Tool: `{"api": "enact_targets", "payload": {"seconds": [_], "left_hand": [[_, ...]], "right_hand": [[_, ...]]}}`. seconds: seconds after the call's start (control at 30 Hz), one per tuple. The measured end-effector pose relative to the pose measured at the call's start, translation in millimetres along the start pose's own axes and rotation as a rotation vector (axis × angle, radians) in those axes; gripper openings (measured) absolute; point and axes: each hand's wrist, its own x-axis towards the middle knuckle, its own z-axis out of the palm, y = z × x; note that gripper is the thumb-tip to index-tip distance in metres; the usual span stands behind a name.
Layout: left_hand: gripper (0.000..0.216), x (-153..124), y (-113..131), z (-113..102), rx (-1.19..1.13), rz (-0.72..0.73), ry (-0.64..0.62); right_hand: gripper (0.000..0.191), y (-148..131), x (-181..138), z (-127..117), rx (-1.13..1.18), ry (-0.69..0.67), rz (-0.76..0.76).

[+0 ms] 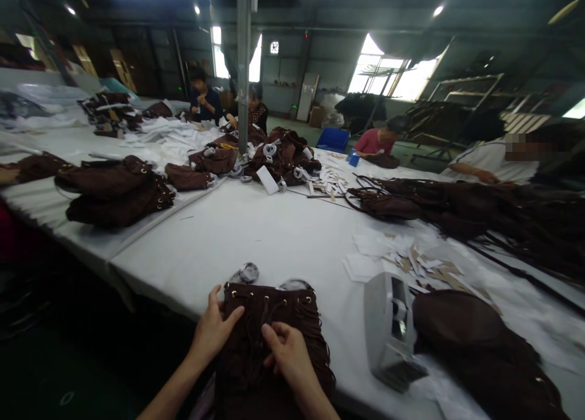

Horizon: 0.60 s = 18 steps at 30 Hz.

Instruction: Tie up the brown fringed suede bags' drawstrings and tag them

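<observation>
Both hands (214, 331) (286, 350) on brown fringed bag (269, 328)

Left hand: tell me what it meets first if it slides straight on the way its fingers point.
The left hand lies on the brown fringed bag, fingers pointing up-right. Likely first: the bag's eyelet rim, then bare white table.

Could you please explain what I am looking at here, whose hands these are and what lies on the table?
The single picture comes from a camera worn on a person's head, looking forward and down. The two bare hands are that person's own: the left hand lies flat on a dark brown fringed bag, and the right hand pinches its cords. Beside it on the white table stands a grey tape dispenser, with paper scraps behind it. More brown bags are piled farther off, where other people sit working.
</observation>
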Motion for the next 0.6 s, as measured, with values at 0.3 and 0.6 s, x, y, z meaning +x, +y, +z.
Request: {"api": "enact_targets", "payload": {"seconds": [0.3,0.6], "left_hand": [[0.049,34.5,41.1,23.6,-0.029,0.347,-0.030],[0.042,25.6,61.0,13.8,-0.303,0.238,-0.113]], "right_hand": [[0.032,-9.8,6.7,-24.0,0.167,0.031,-0.164],[0.045,5.1,6.6,-29.7,0.316,-0.053,-0.101]]}}
